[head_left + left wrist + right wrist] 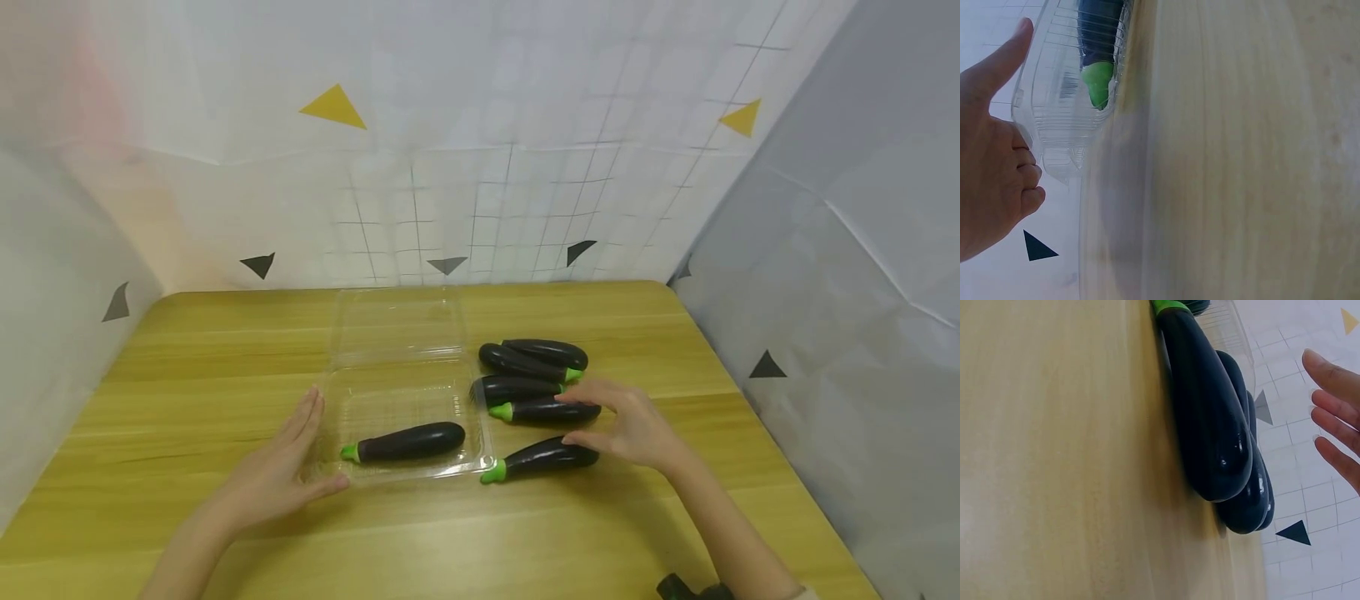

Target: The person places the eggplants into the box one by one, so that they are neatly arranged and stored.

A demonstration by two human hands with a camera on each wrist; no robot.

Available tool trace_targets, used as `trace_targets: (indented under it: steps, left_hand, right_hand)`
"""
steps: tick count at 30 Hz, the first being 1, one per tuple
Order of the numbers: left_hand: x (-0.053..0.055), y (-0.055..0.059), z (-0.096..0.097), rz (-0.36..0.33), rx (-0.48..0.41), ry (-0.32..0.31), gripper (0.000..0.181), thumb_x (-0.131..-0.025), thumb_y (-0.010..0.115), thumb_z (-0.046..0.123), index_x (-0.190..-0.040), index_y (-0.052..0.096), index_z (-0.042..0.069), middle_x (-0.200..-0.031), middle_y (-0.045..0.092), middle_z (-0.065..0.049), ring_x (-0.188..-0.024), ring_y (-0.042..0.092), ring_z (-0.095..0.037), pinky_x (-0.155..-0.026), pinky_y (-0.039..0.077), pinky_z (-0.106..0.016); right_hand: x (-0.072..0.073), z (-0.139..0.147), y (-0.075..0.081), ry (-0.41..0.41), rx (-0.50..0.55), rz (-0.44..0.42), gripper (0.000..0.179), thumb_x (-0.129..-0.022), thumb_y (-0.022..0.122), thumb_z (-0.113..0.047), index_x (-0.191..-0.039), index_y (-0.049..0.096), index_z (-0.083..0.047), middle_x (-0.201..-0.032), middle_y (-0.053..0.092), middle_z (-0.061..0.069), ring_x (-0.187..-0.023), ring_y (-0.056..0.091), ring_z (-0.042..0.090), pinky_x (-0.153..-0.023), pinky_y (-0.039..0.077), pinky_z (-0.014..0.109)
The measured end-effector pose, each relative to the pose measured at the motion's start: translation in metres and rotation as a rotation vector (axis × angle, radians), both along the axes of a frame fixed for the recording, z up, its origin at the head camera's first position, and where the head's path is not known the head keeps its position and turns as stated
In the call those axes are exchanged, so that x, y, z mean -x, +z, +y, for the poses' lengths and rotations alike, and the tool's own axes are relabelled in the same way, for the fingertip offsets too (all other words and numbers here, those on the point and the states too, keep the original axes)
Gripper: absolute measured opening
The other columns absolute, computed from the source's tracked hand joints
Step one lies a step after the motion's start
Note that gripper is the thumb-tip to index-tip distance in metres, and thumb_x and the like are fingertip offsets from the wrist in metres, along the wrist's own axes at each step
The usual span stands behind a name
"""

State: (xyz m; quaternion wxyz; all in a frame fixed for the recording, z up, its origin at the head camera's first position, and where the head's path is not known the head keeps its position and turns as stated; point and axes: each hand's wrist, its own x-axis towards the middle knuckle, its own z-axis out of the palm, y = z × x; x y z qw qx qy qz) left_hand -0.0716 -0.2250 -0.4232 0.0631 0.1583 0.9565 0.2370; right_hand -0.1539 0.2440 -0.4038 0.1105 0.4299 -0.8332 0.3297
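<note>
A clear plastic clamshell box [397, 396] lies with its lid [397, 325] folded back on the wooden table. One dark eggplant [412, 442] with a green stem rests inside, along the near side. My left hand [277, 471] spreads its thumb and fingers at the box's left near corner; in the left wrist view the thumb is straight beside the clear wall [1054, 94]. My right hand [626, 425] hovers over a loose eggplant [543, 457] right of the box, thumb and fingers parted. In the right wrist view, its fingers stand apart from that eggplant [1210, 412].
Several more eggplants [528, 363] lie close together behind, right of the box. White sheeted walls with yellow and black triangles enclose the table [450, 542] at the back and sides. A black object [693, 590] shows partly at the lower right edge.
</note>
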Motion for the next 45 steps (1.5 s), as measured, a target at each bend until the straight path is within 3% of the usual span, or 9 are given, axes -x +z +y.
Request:
trace_targets:
  steps: [4, 16, 23, 27, 32, 38, 45]
  left_hand:
    - [-0.001, 0.0, 0.0, 0.002, -0.001, 0.0, 0.11, -0.084, 0.062, 0.061, -0.154, 0.0, 0.004, -0.16, -0.005, -0.017, -0.139, 0.017, -0.049, -0.087, 0.047, -0.059]
    - [0.001, 0.0, 0.0, 0.001, -0.001, 0.001, 0.111, -0.084, 0.061, 0.063, -0.154, -0.001, 0.005, -0.16, -0.006, -0.015, -0.139, 0.018, -0.048, -0.072, 0.054, -0.047]
    - [0.0, 0.001, 0.001, 0.007, 0.001, -0.002, 0.11, -0.084, 0.061, 0.063, -0.154, -0.001, 0.003, -0.16, -0.007, -0.014, -0.139, 0.016, -0.048, -0.09, 0.044, -0.062]
    - [0.0, 0.001, 0.002, 0.006, -0.002, -0.002, 0.109, -0.085, 0.062, 0.061, -0.154, 0.0, 0.003, -0.16, -0.007, -0.015, -0.139, 0.016, -0.048, -0.092, 0.043, -0.062]
    - [0.0, 0.001, 0.001, 0.007, -0.002, -0.005, 0.109, -0.085, 0.062, 0.06, -0.154, 0.0, 0.002, -0.16, -0.01, -0.012, -0.139, 0.016, -0.048, -0.087, 0.048, -0.059]
    - [0.0, 0.001, 0.001, -0.001, 0.003, 0.0, 0.109, -0.085, 0.062, 0.061, -0.154, 0.0, 0.003, -0.16, -0.008, -0.014, -0.139, 0.017, -0.048, -0.078, 0.053, -0.052]
    - [0.0, 0.0, 0.001, 0.0, 0.01, -0.002, 0.109, -0.085, 0.062, 0.06, -0.154, -0.001, 0.004, -0.16, -0.006, -0.016, -0.14, 0.016, -0.047, -0.078, 0.053, -0.05]
  right_hand:
    - [-0.001, 0.001, -0.005, -0.005, 0.002, -0.006, 0.05, -0.066, 0.09, -0.021, -0.111, 0.071, -0.014, -0.109, 0.07, -0.004, -0.1, 0.065, 0.017, -0.09, 0.048, 0.019]
    - [-0.004, 0.0, -0.031, -0.043, -0.032, -0.031, 0.042, -0.068, 0.089, -0.026, -0.106, 0.072, -0.016, -0.105, 0.069, -0.01, -0.095, 0.066, 0.014, -0.086, 0.048, 0.016]
    - [-0.005, 0.002, -0.038, -0.044, -0.081, -0.094, 0.039, -0.071, 0.087, -0.031, -0.104, 0.072, -0.015, -0.104, 0.069, -0.011, -0.096, 0.064, 0.007, -0.082, 0.052, 0.024]
    - [-0.006, 0.001, -0.042, -0.032, -0.076, -0.082, 0.037, -0.071, 0.087, -0.028, -0.103, 0.072, -0.015, -0.102, 0.07, -0.008, -0.095, 0.065, 0.009, -0.082, 0.053, 0.027]
    - [-0.006, 0.0, -0.047, -0.022, -0.069, -0.067, 0.037, -0.069, 0.088, -0.022, -0.102, 0.072, -0.016, -0.101, 0.07, -0.009, -0.093, 0.065, 0.01, -0.08, 0.053, 0.029]
    - [-0.009, 0.001, -0.051, -0.046, -0.128, -0.086, 0.04, -0.067, 0.09, -0.024, -0.103, 0.071, -0.02, -0.102, 0.068, -0.013, -0.093, 0.065, 0.009, -0.079, 0.055, 0.033]
    - [-0.013, 0.003, -0.052, -0.089, -0.206, -0.093, 0.048, -0.065, 0.09, -0.028, -0.107, 0.069, -0.021, -0.106, 0.067, -0.013, -0.096, 0.065, 0.011, -0.079, 0.055, 0.036]
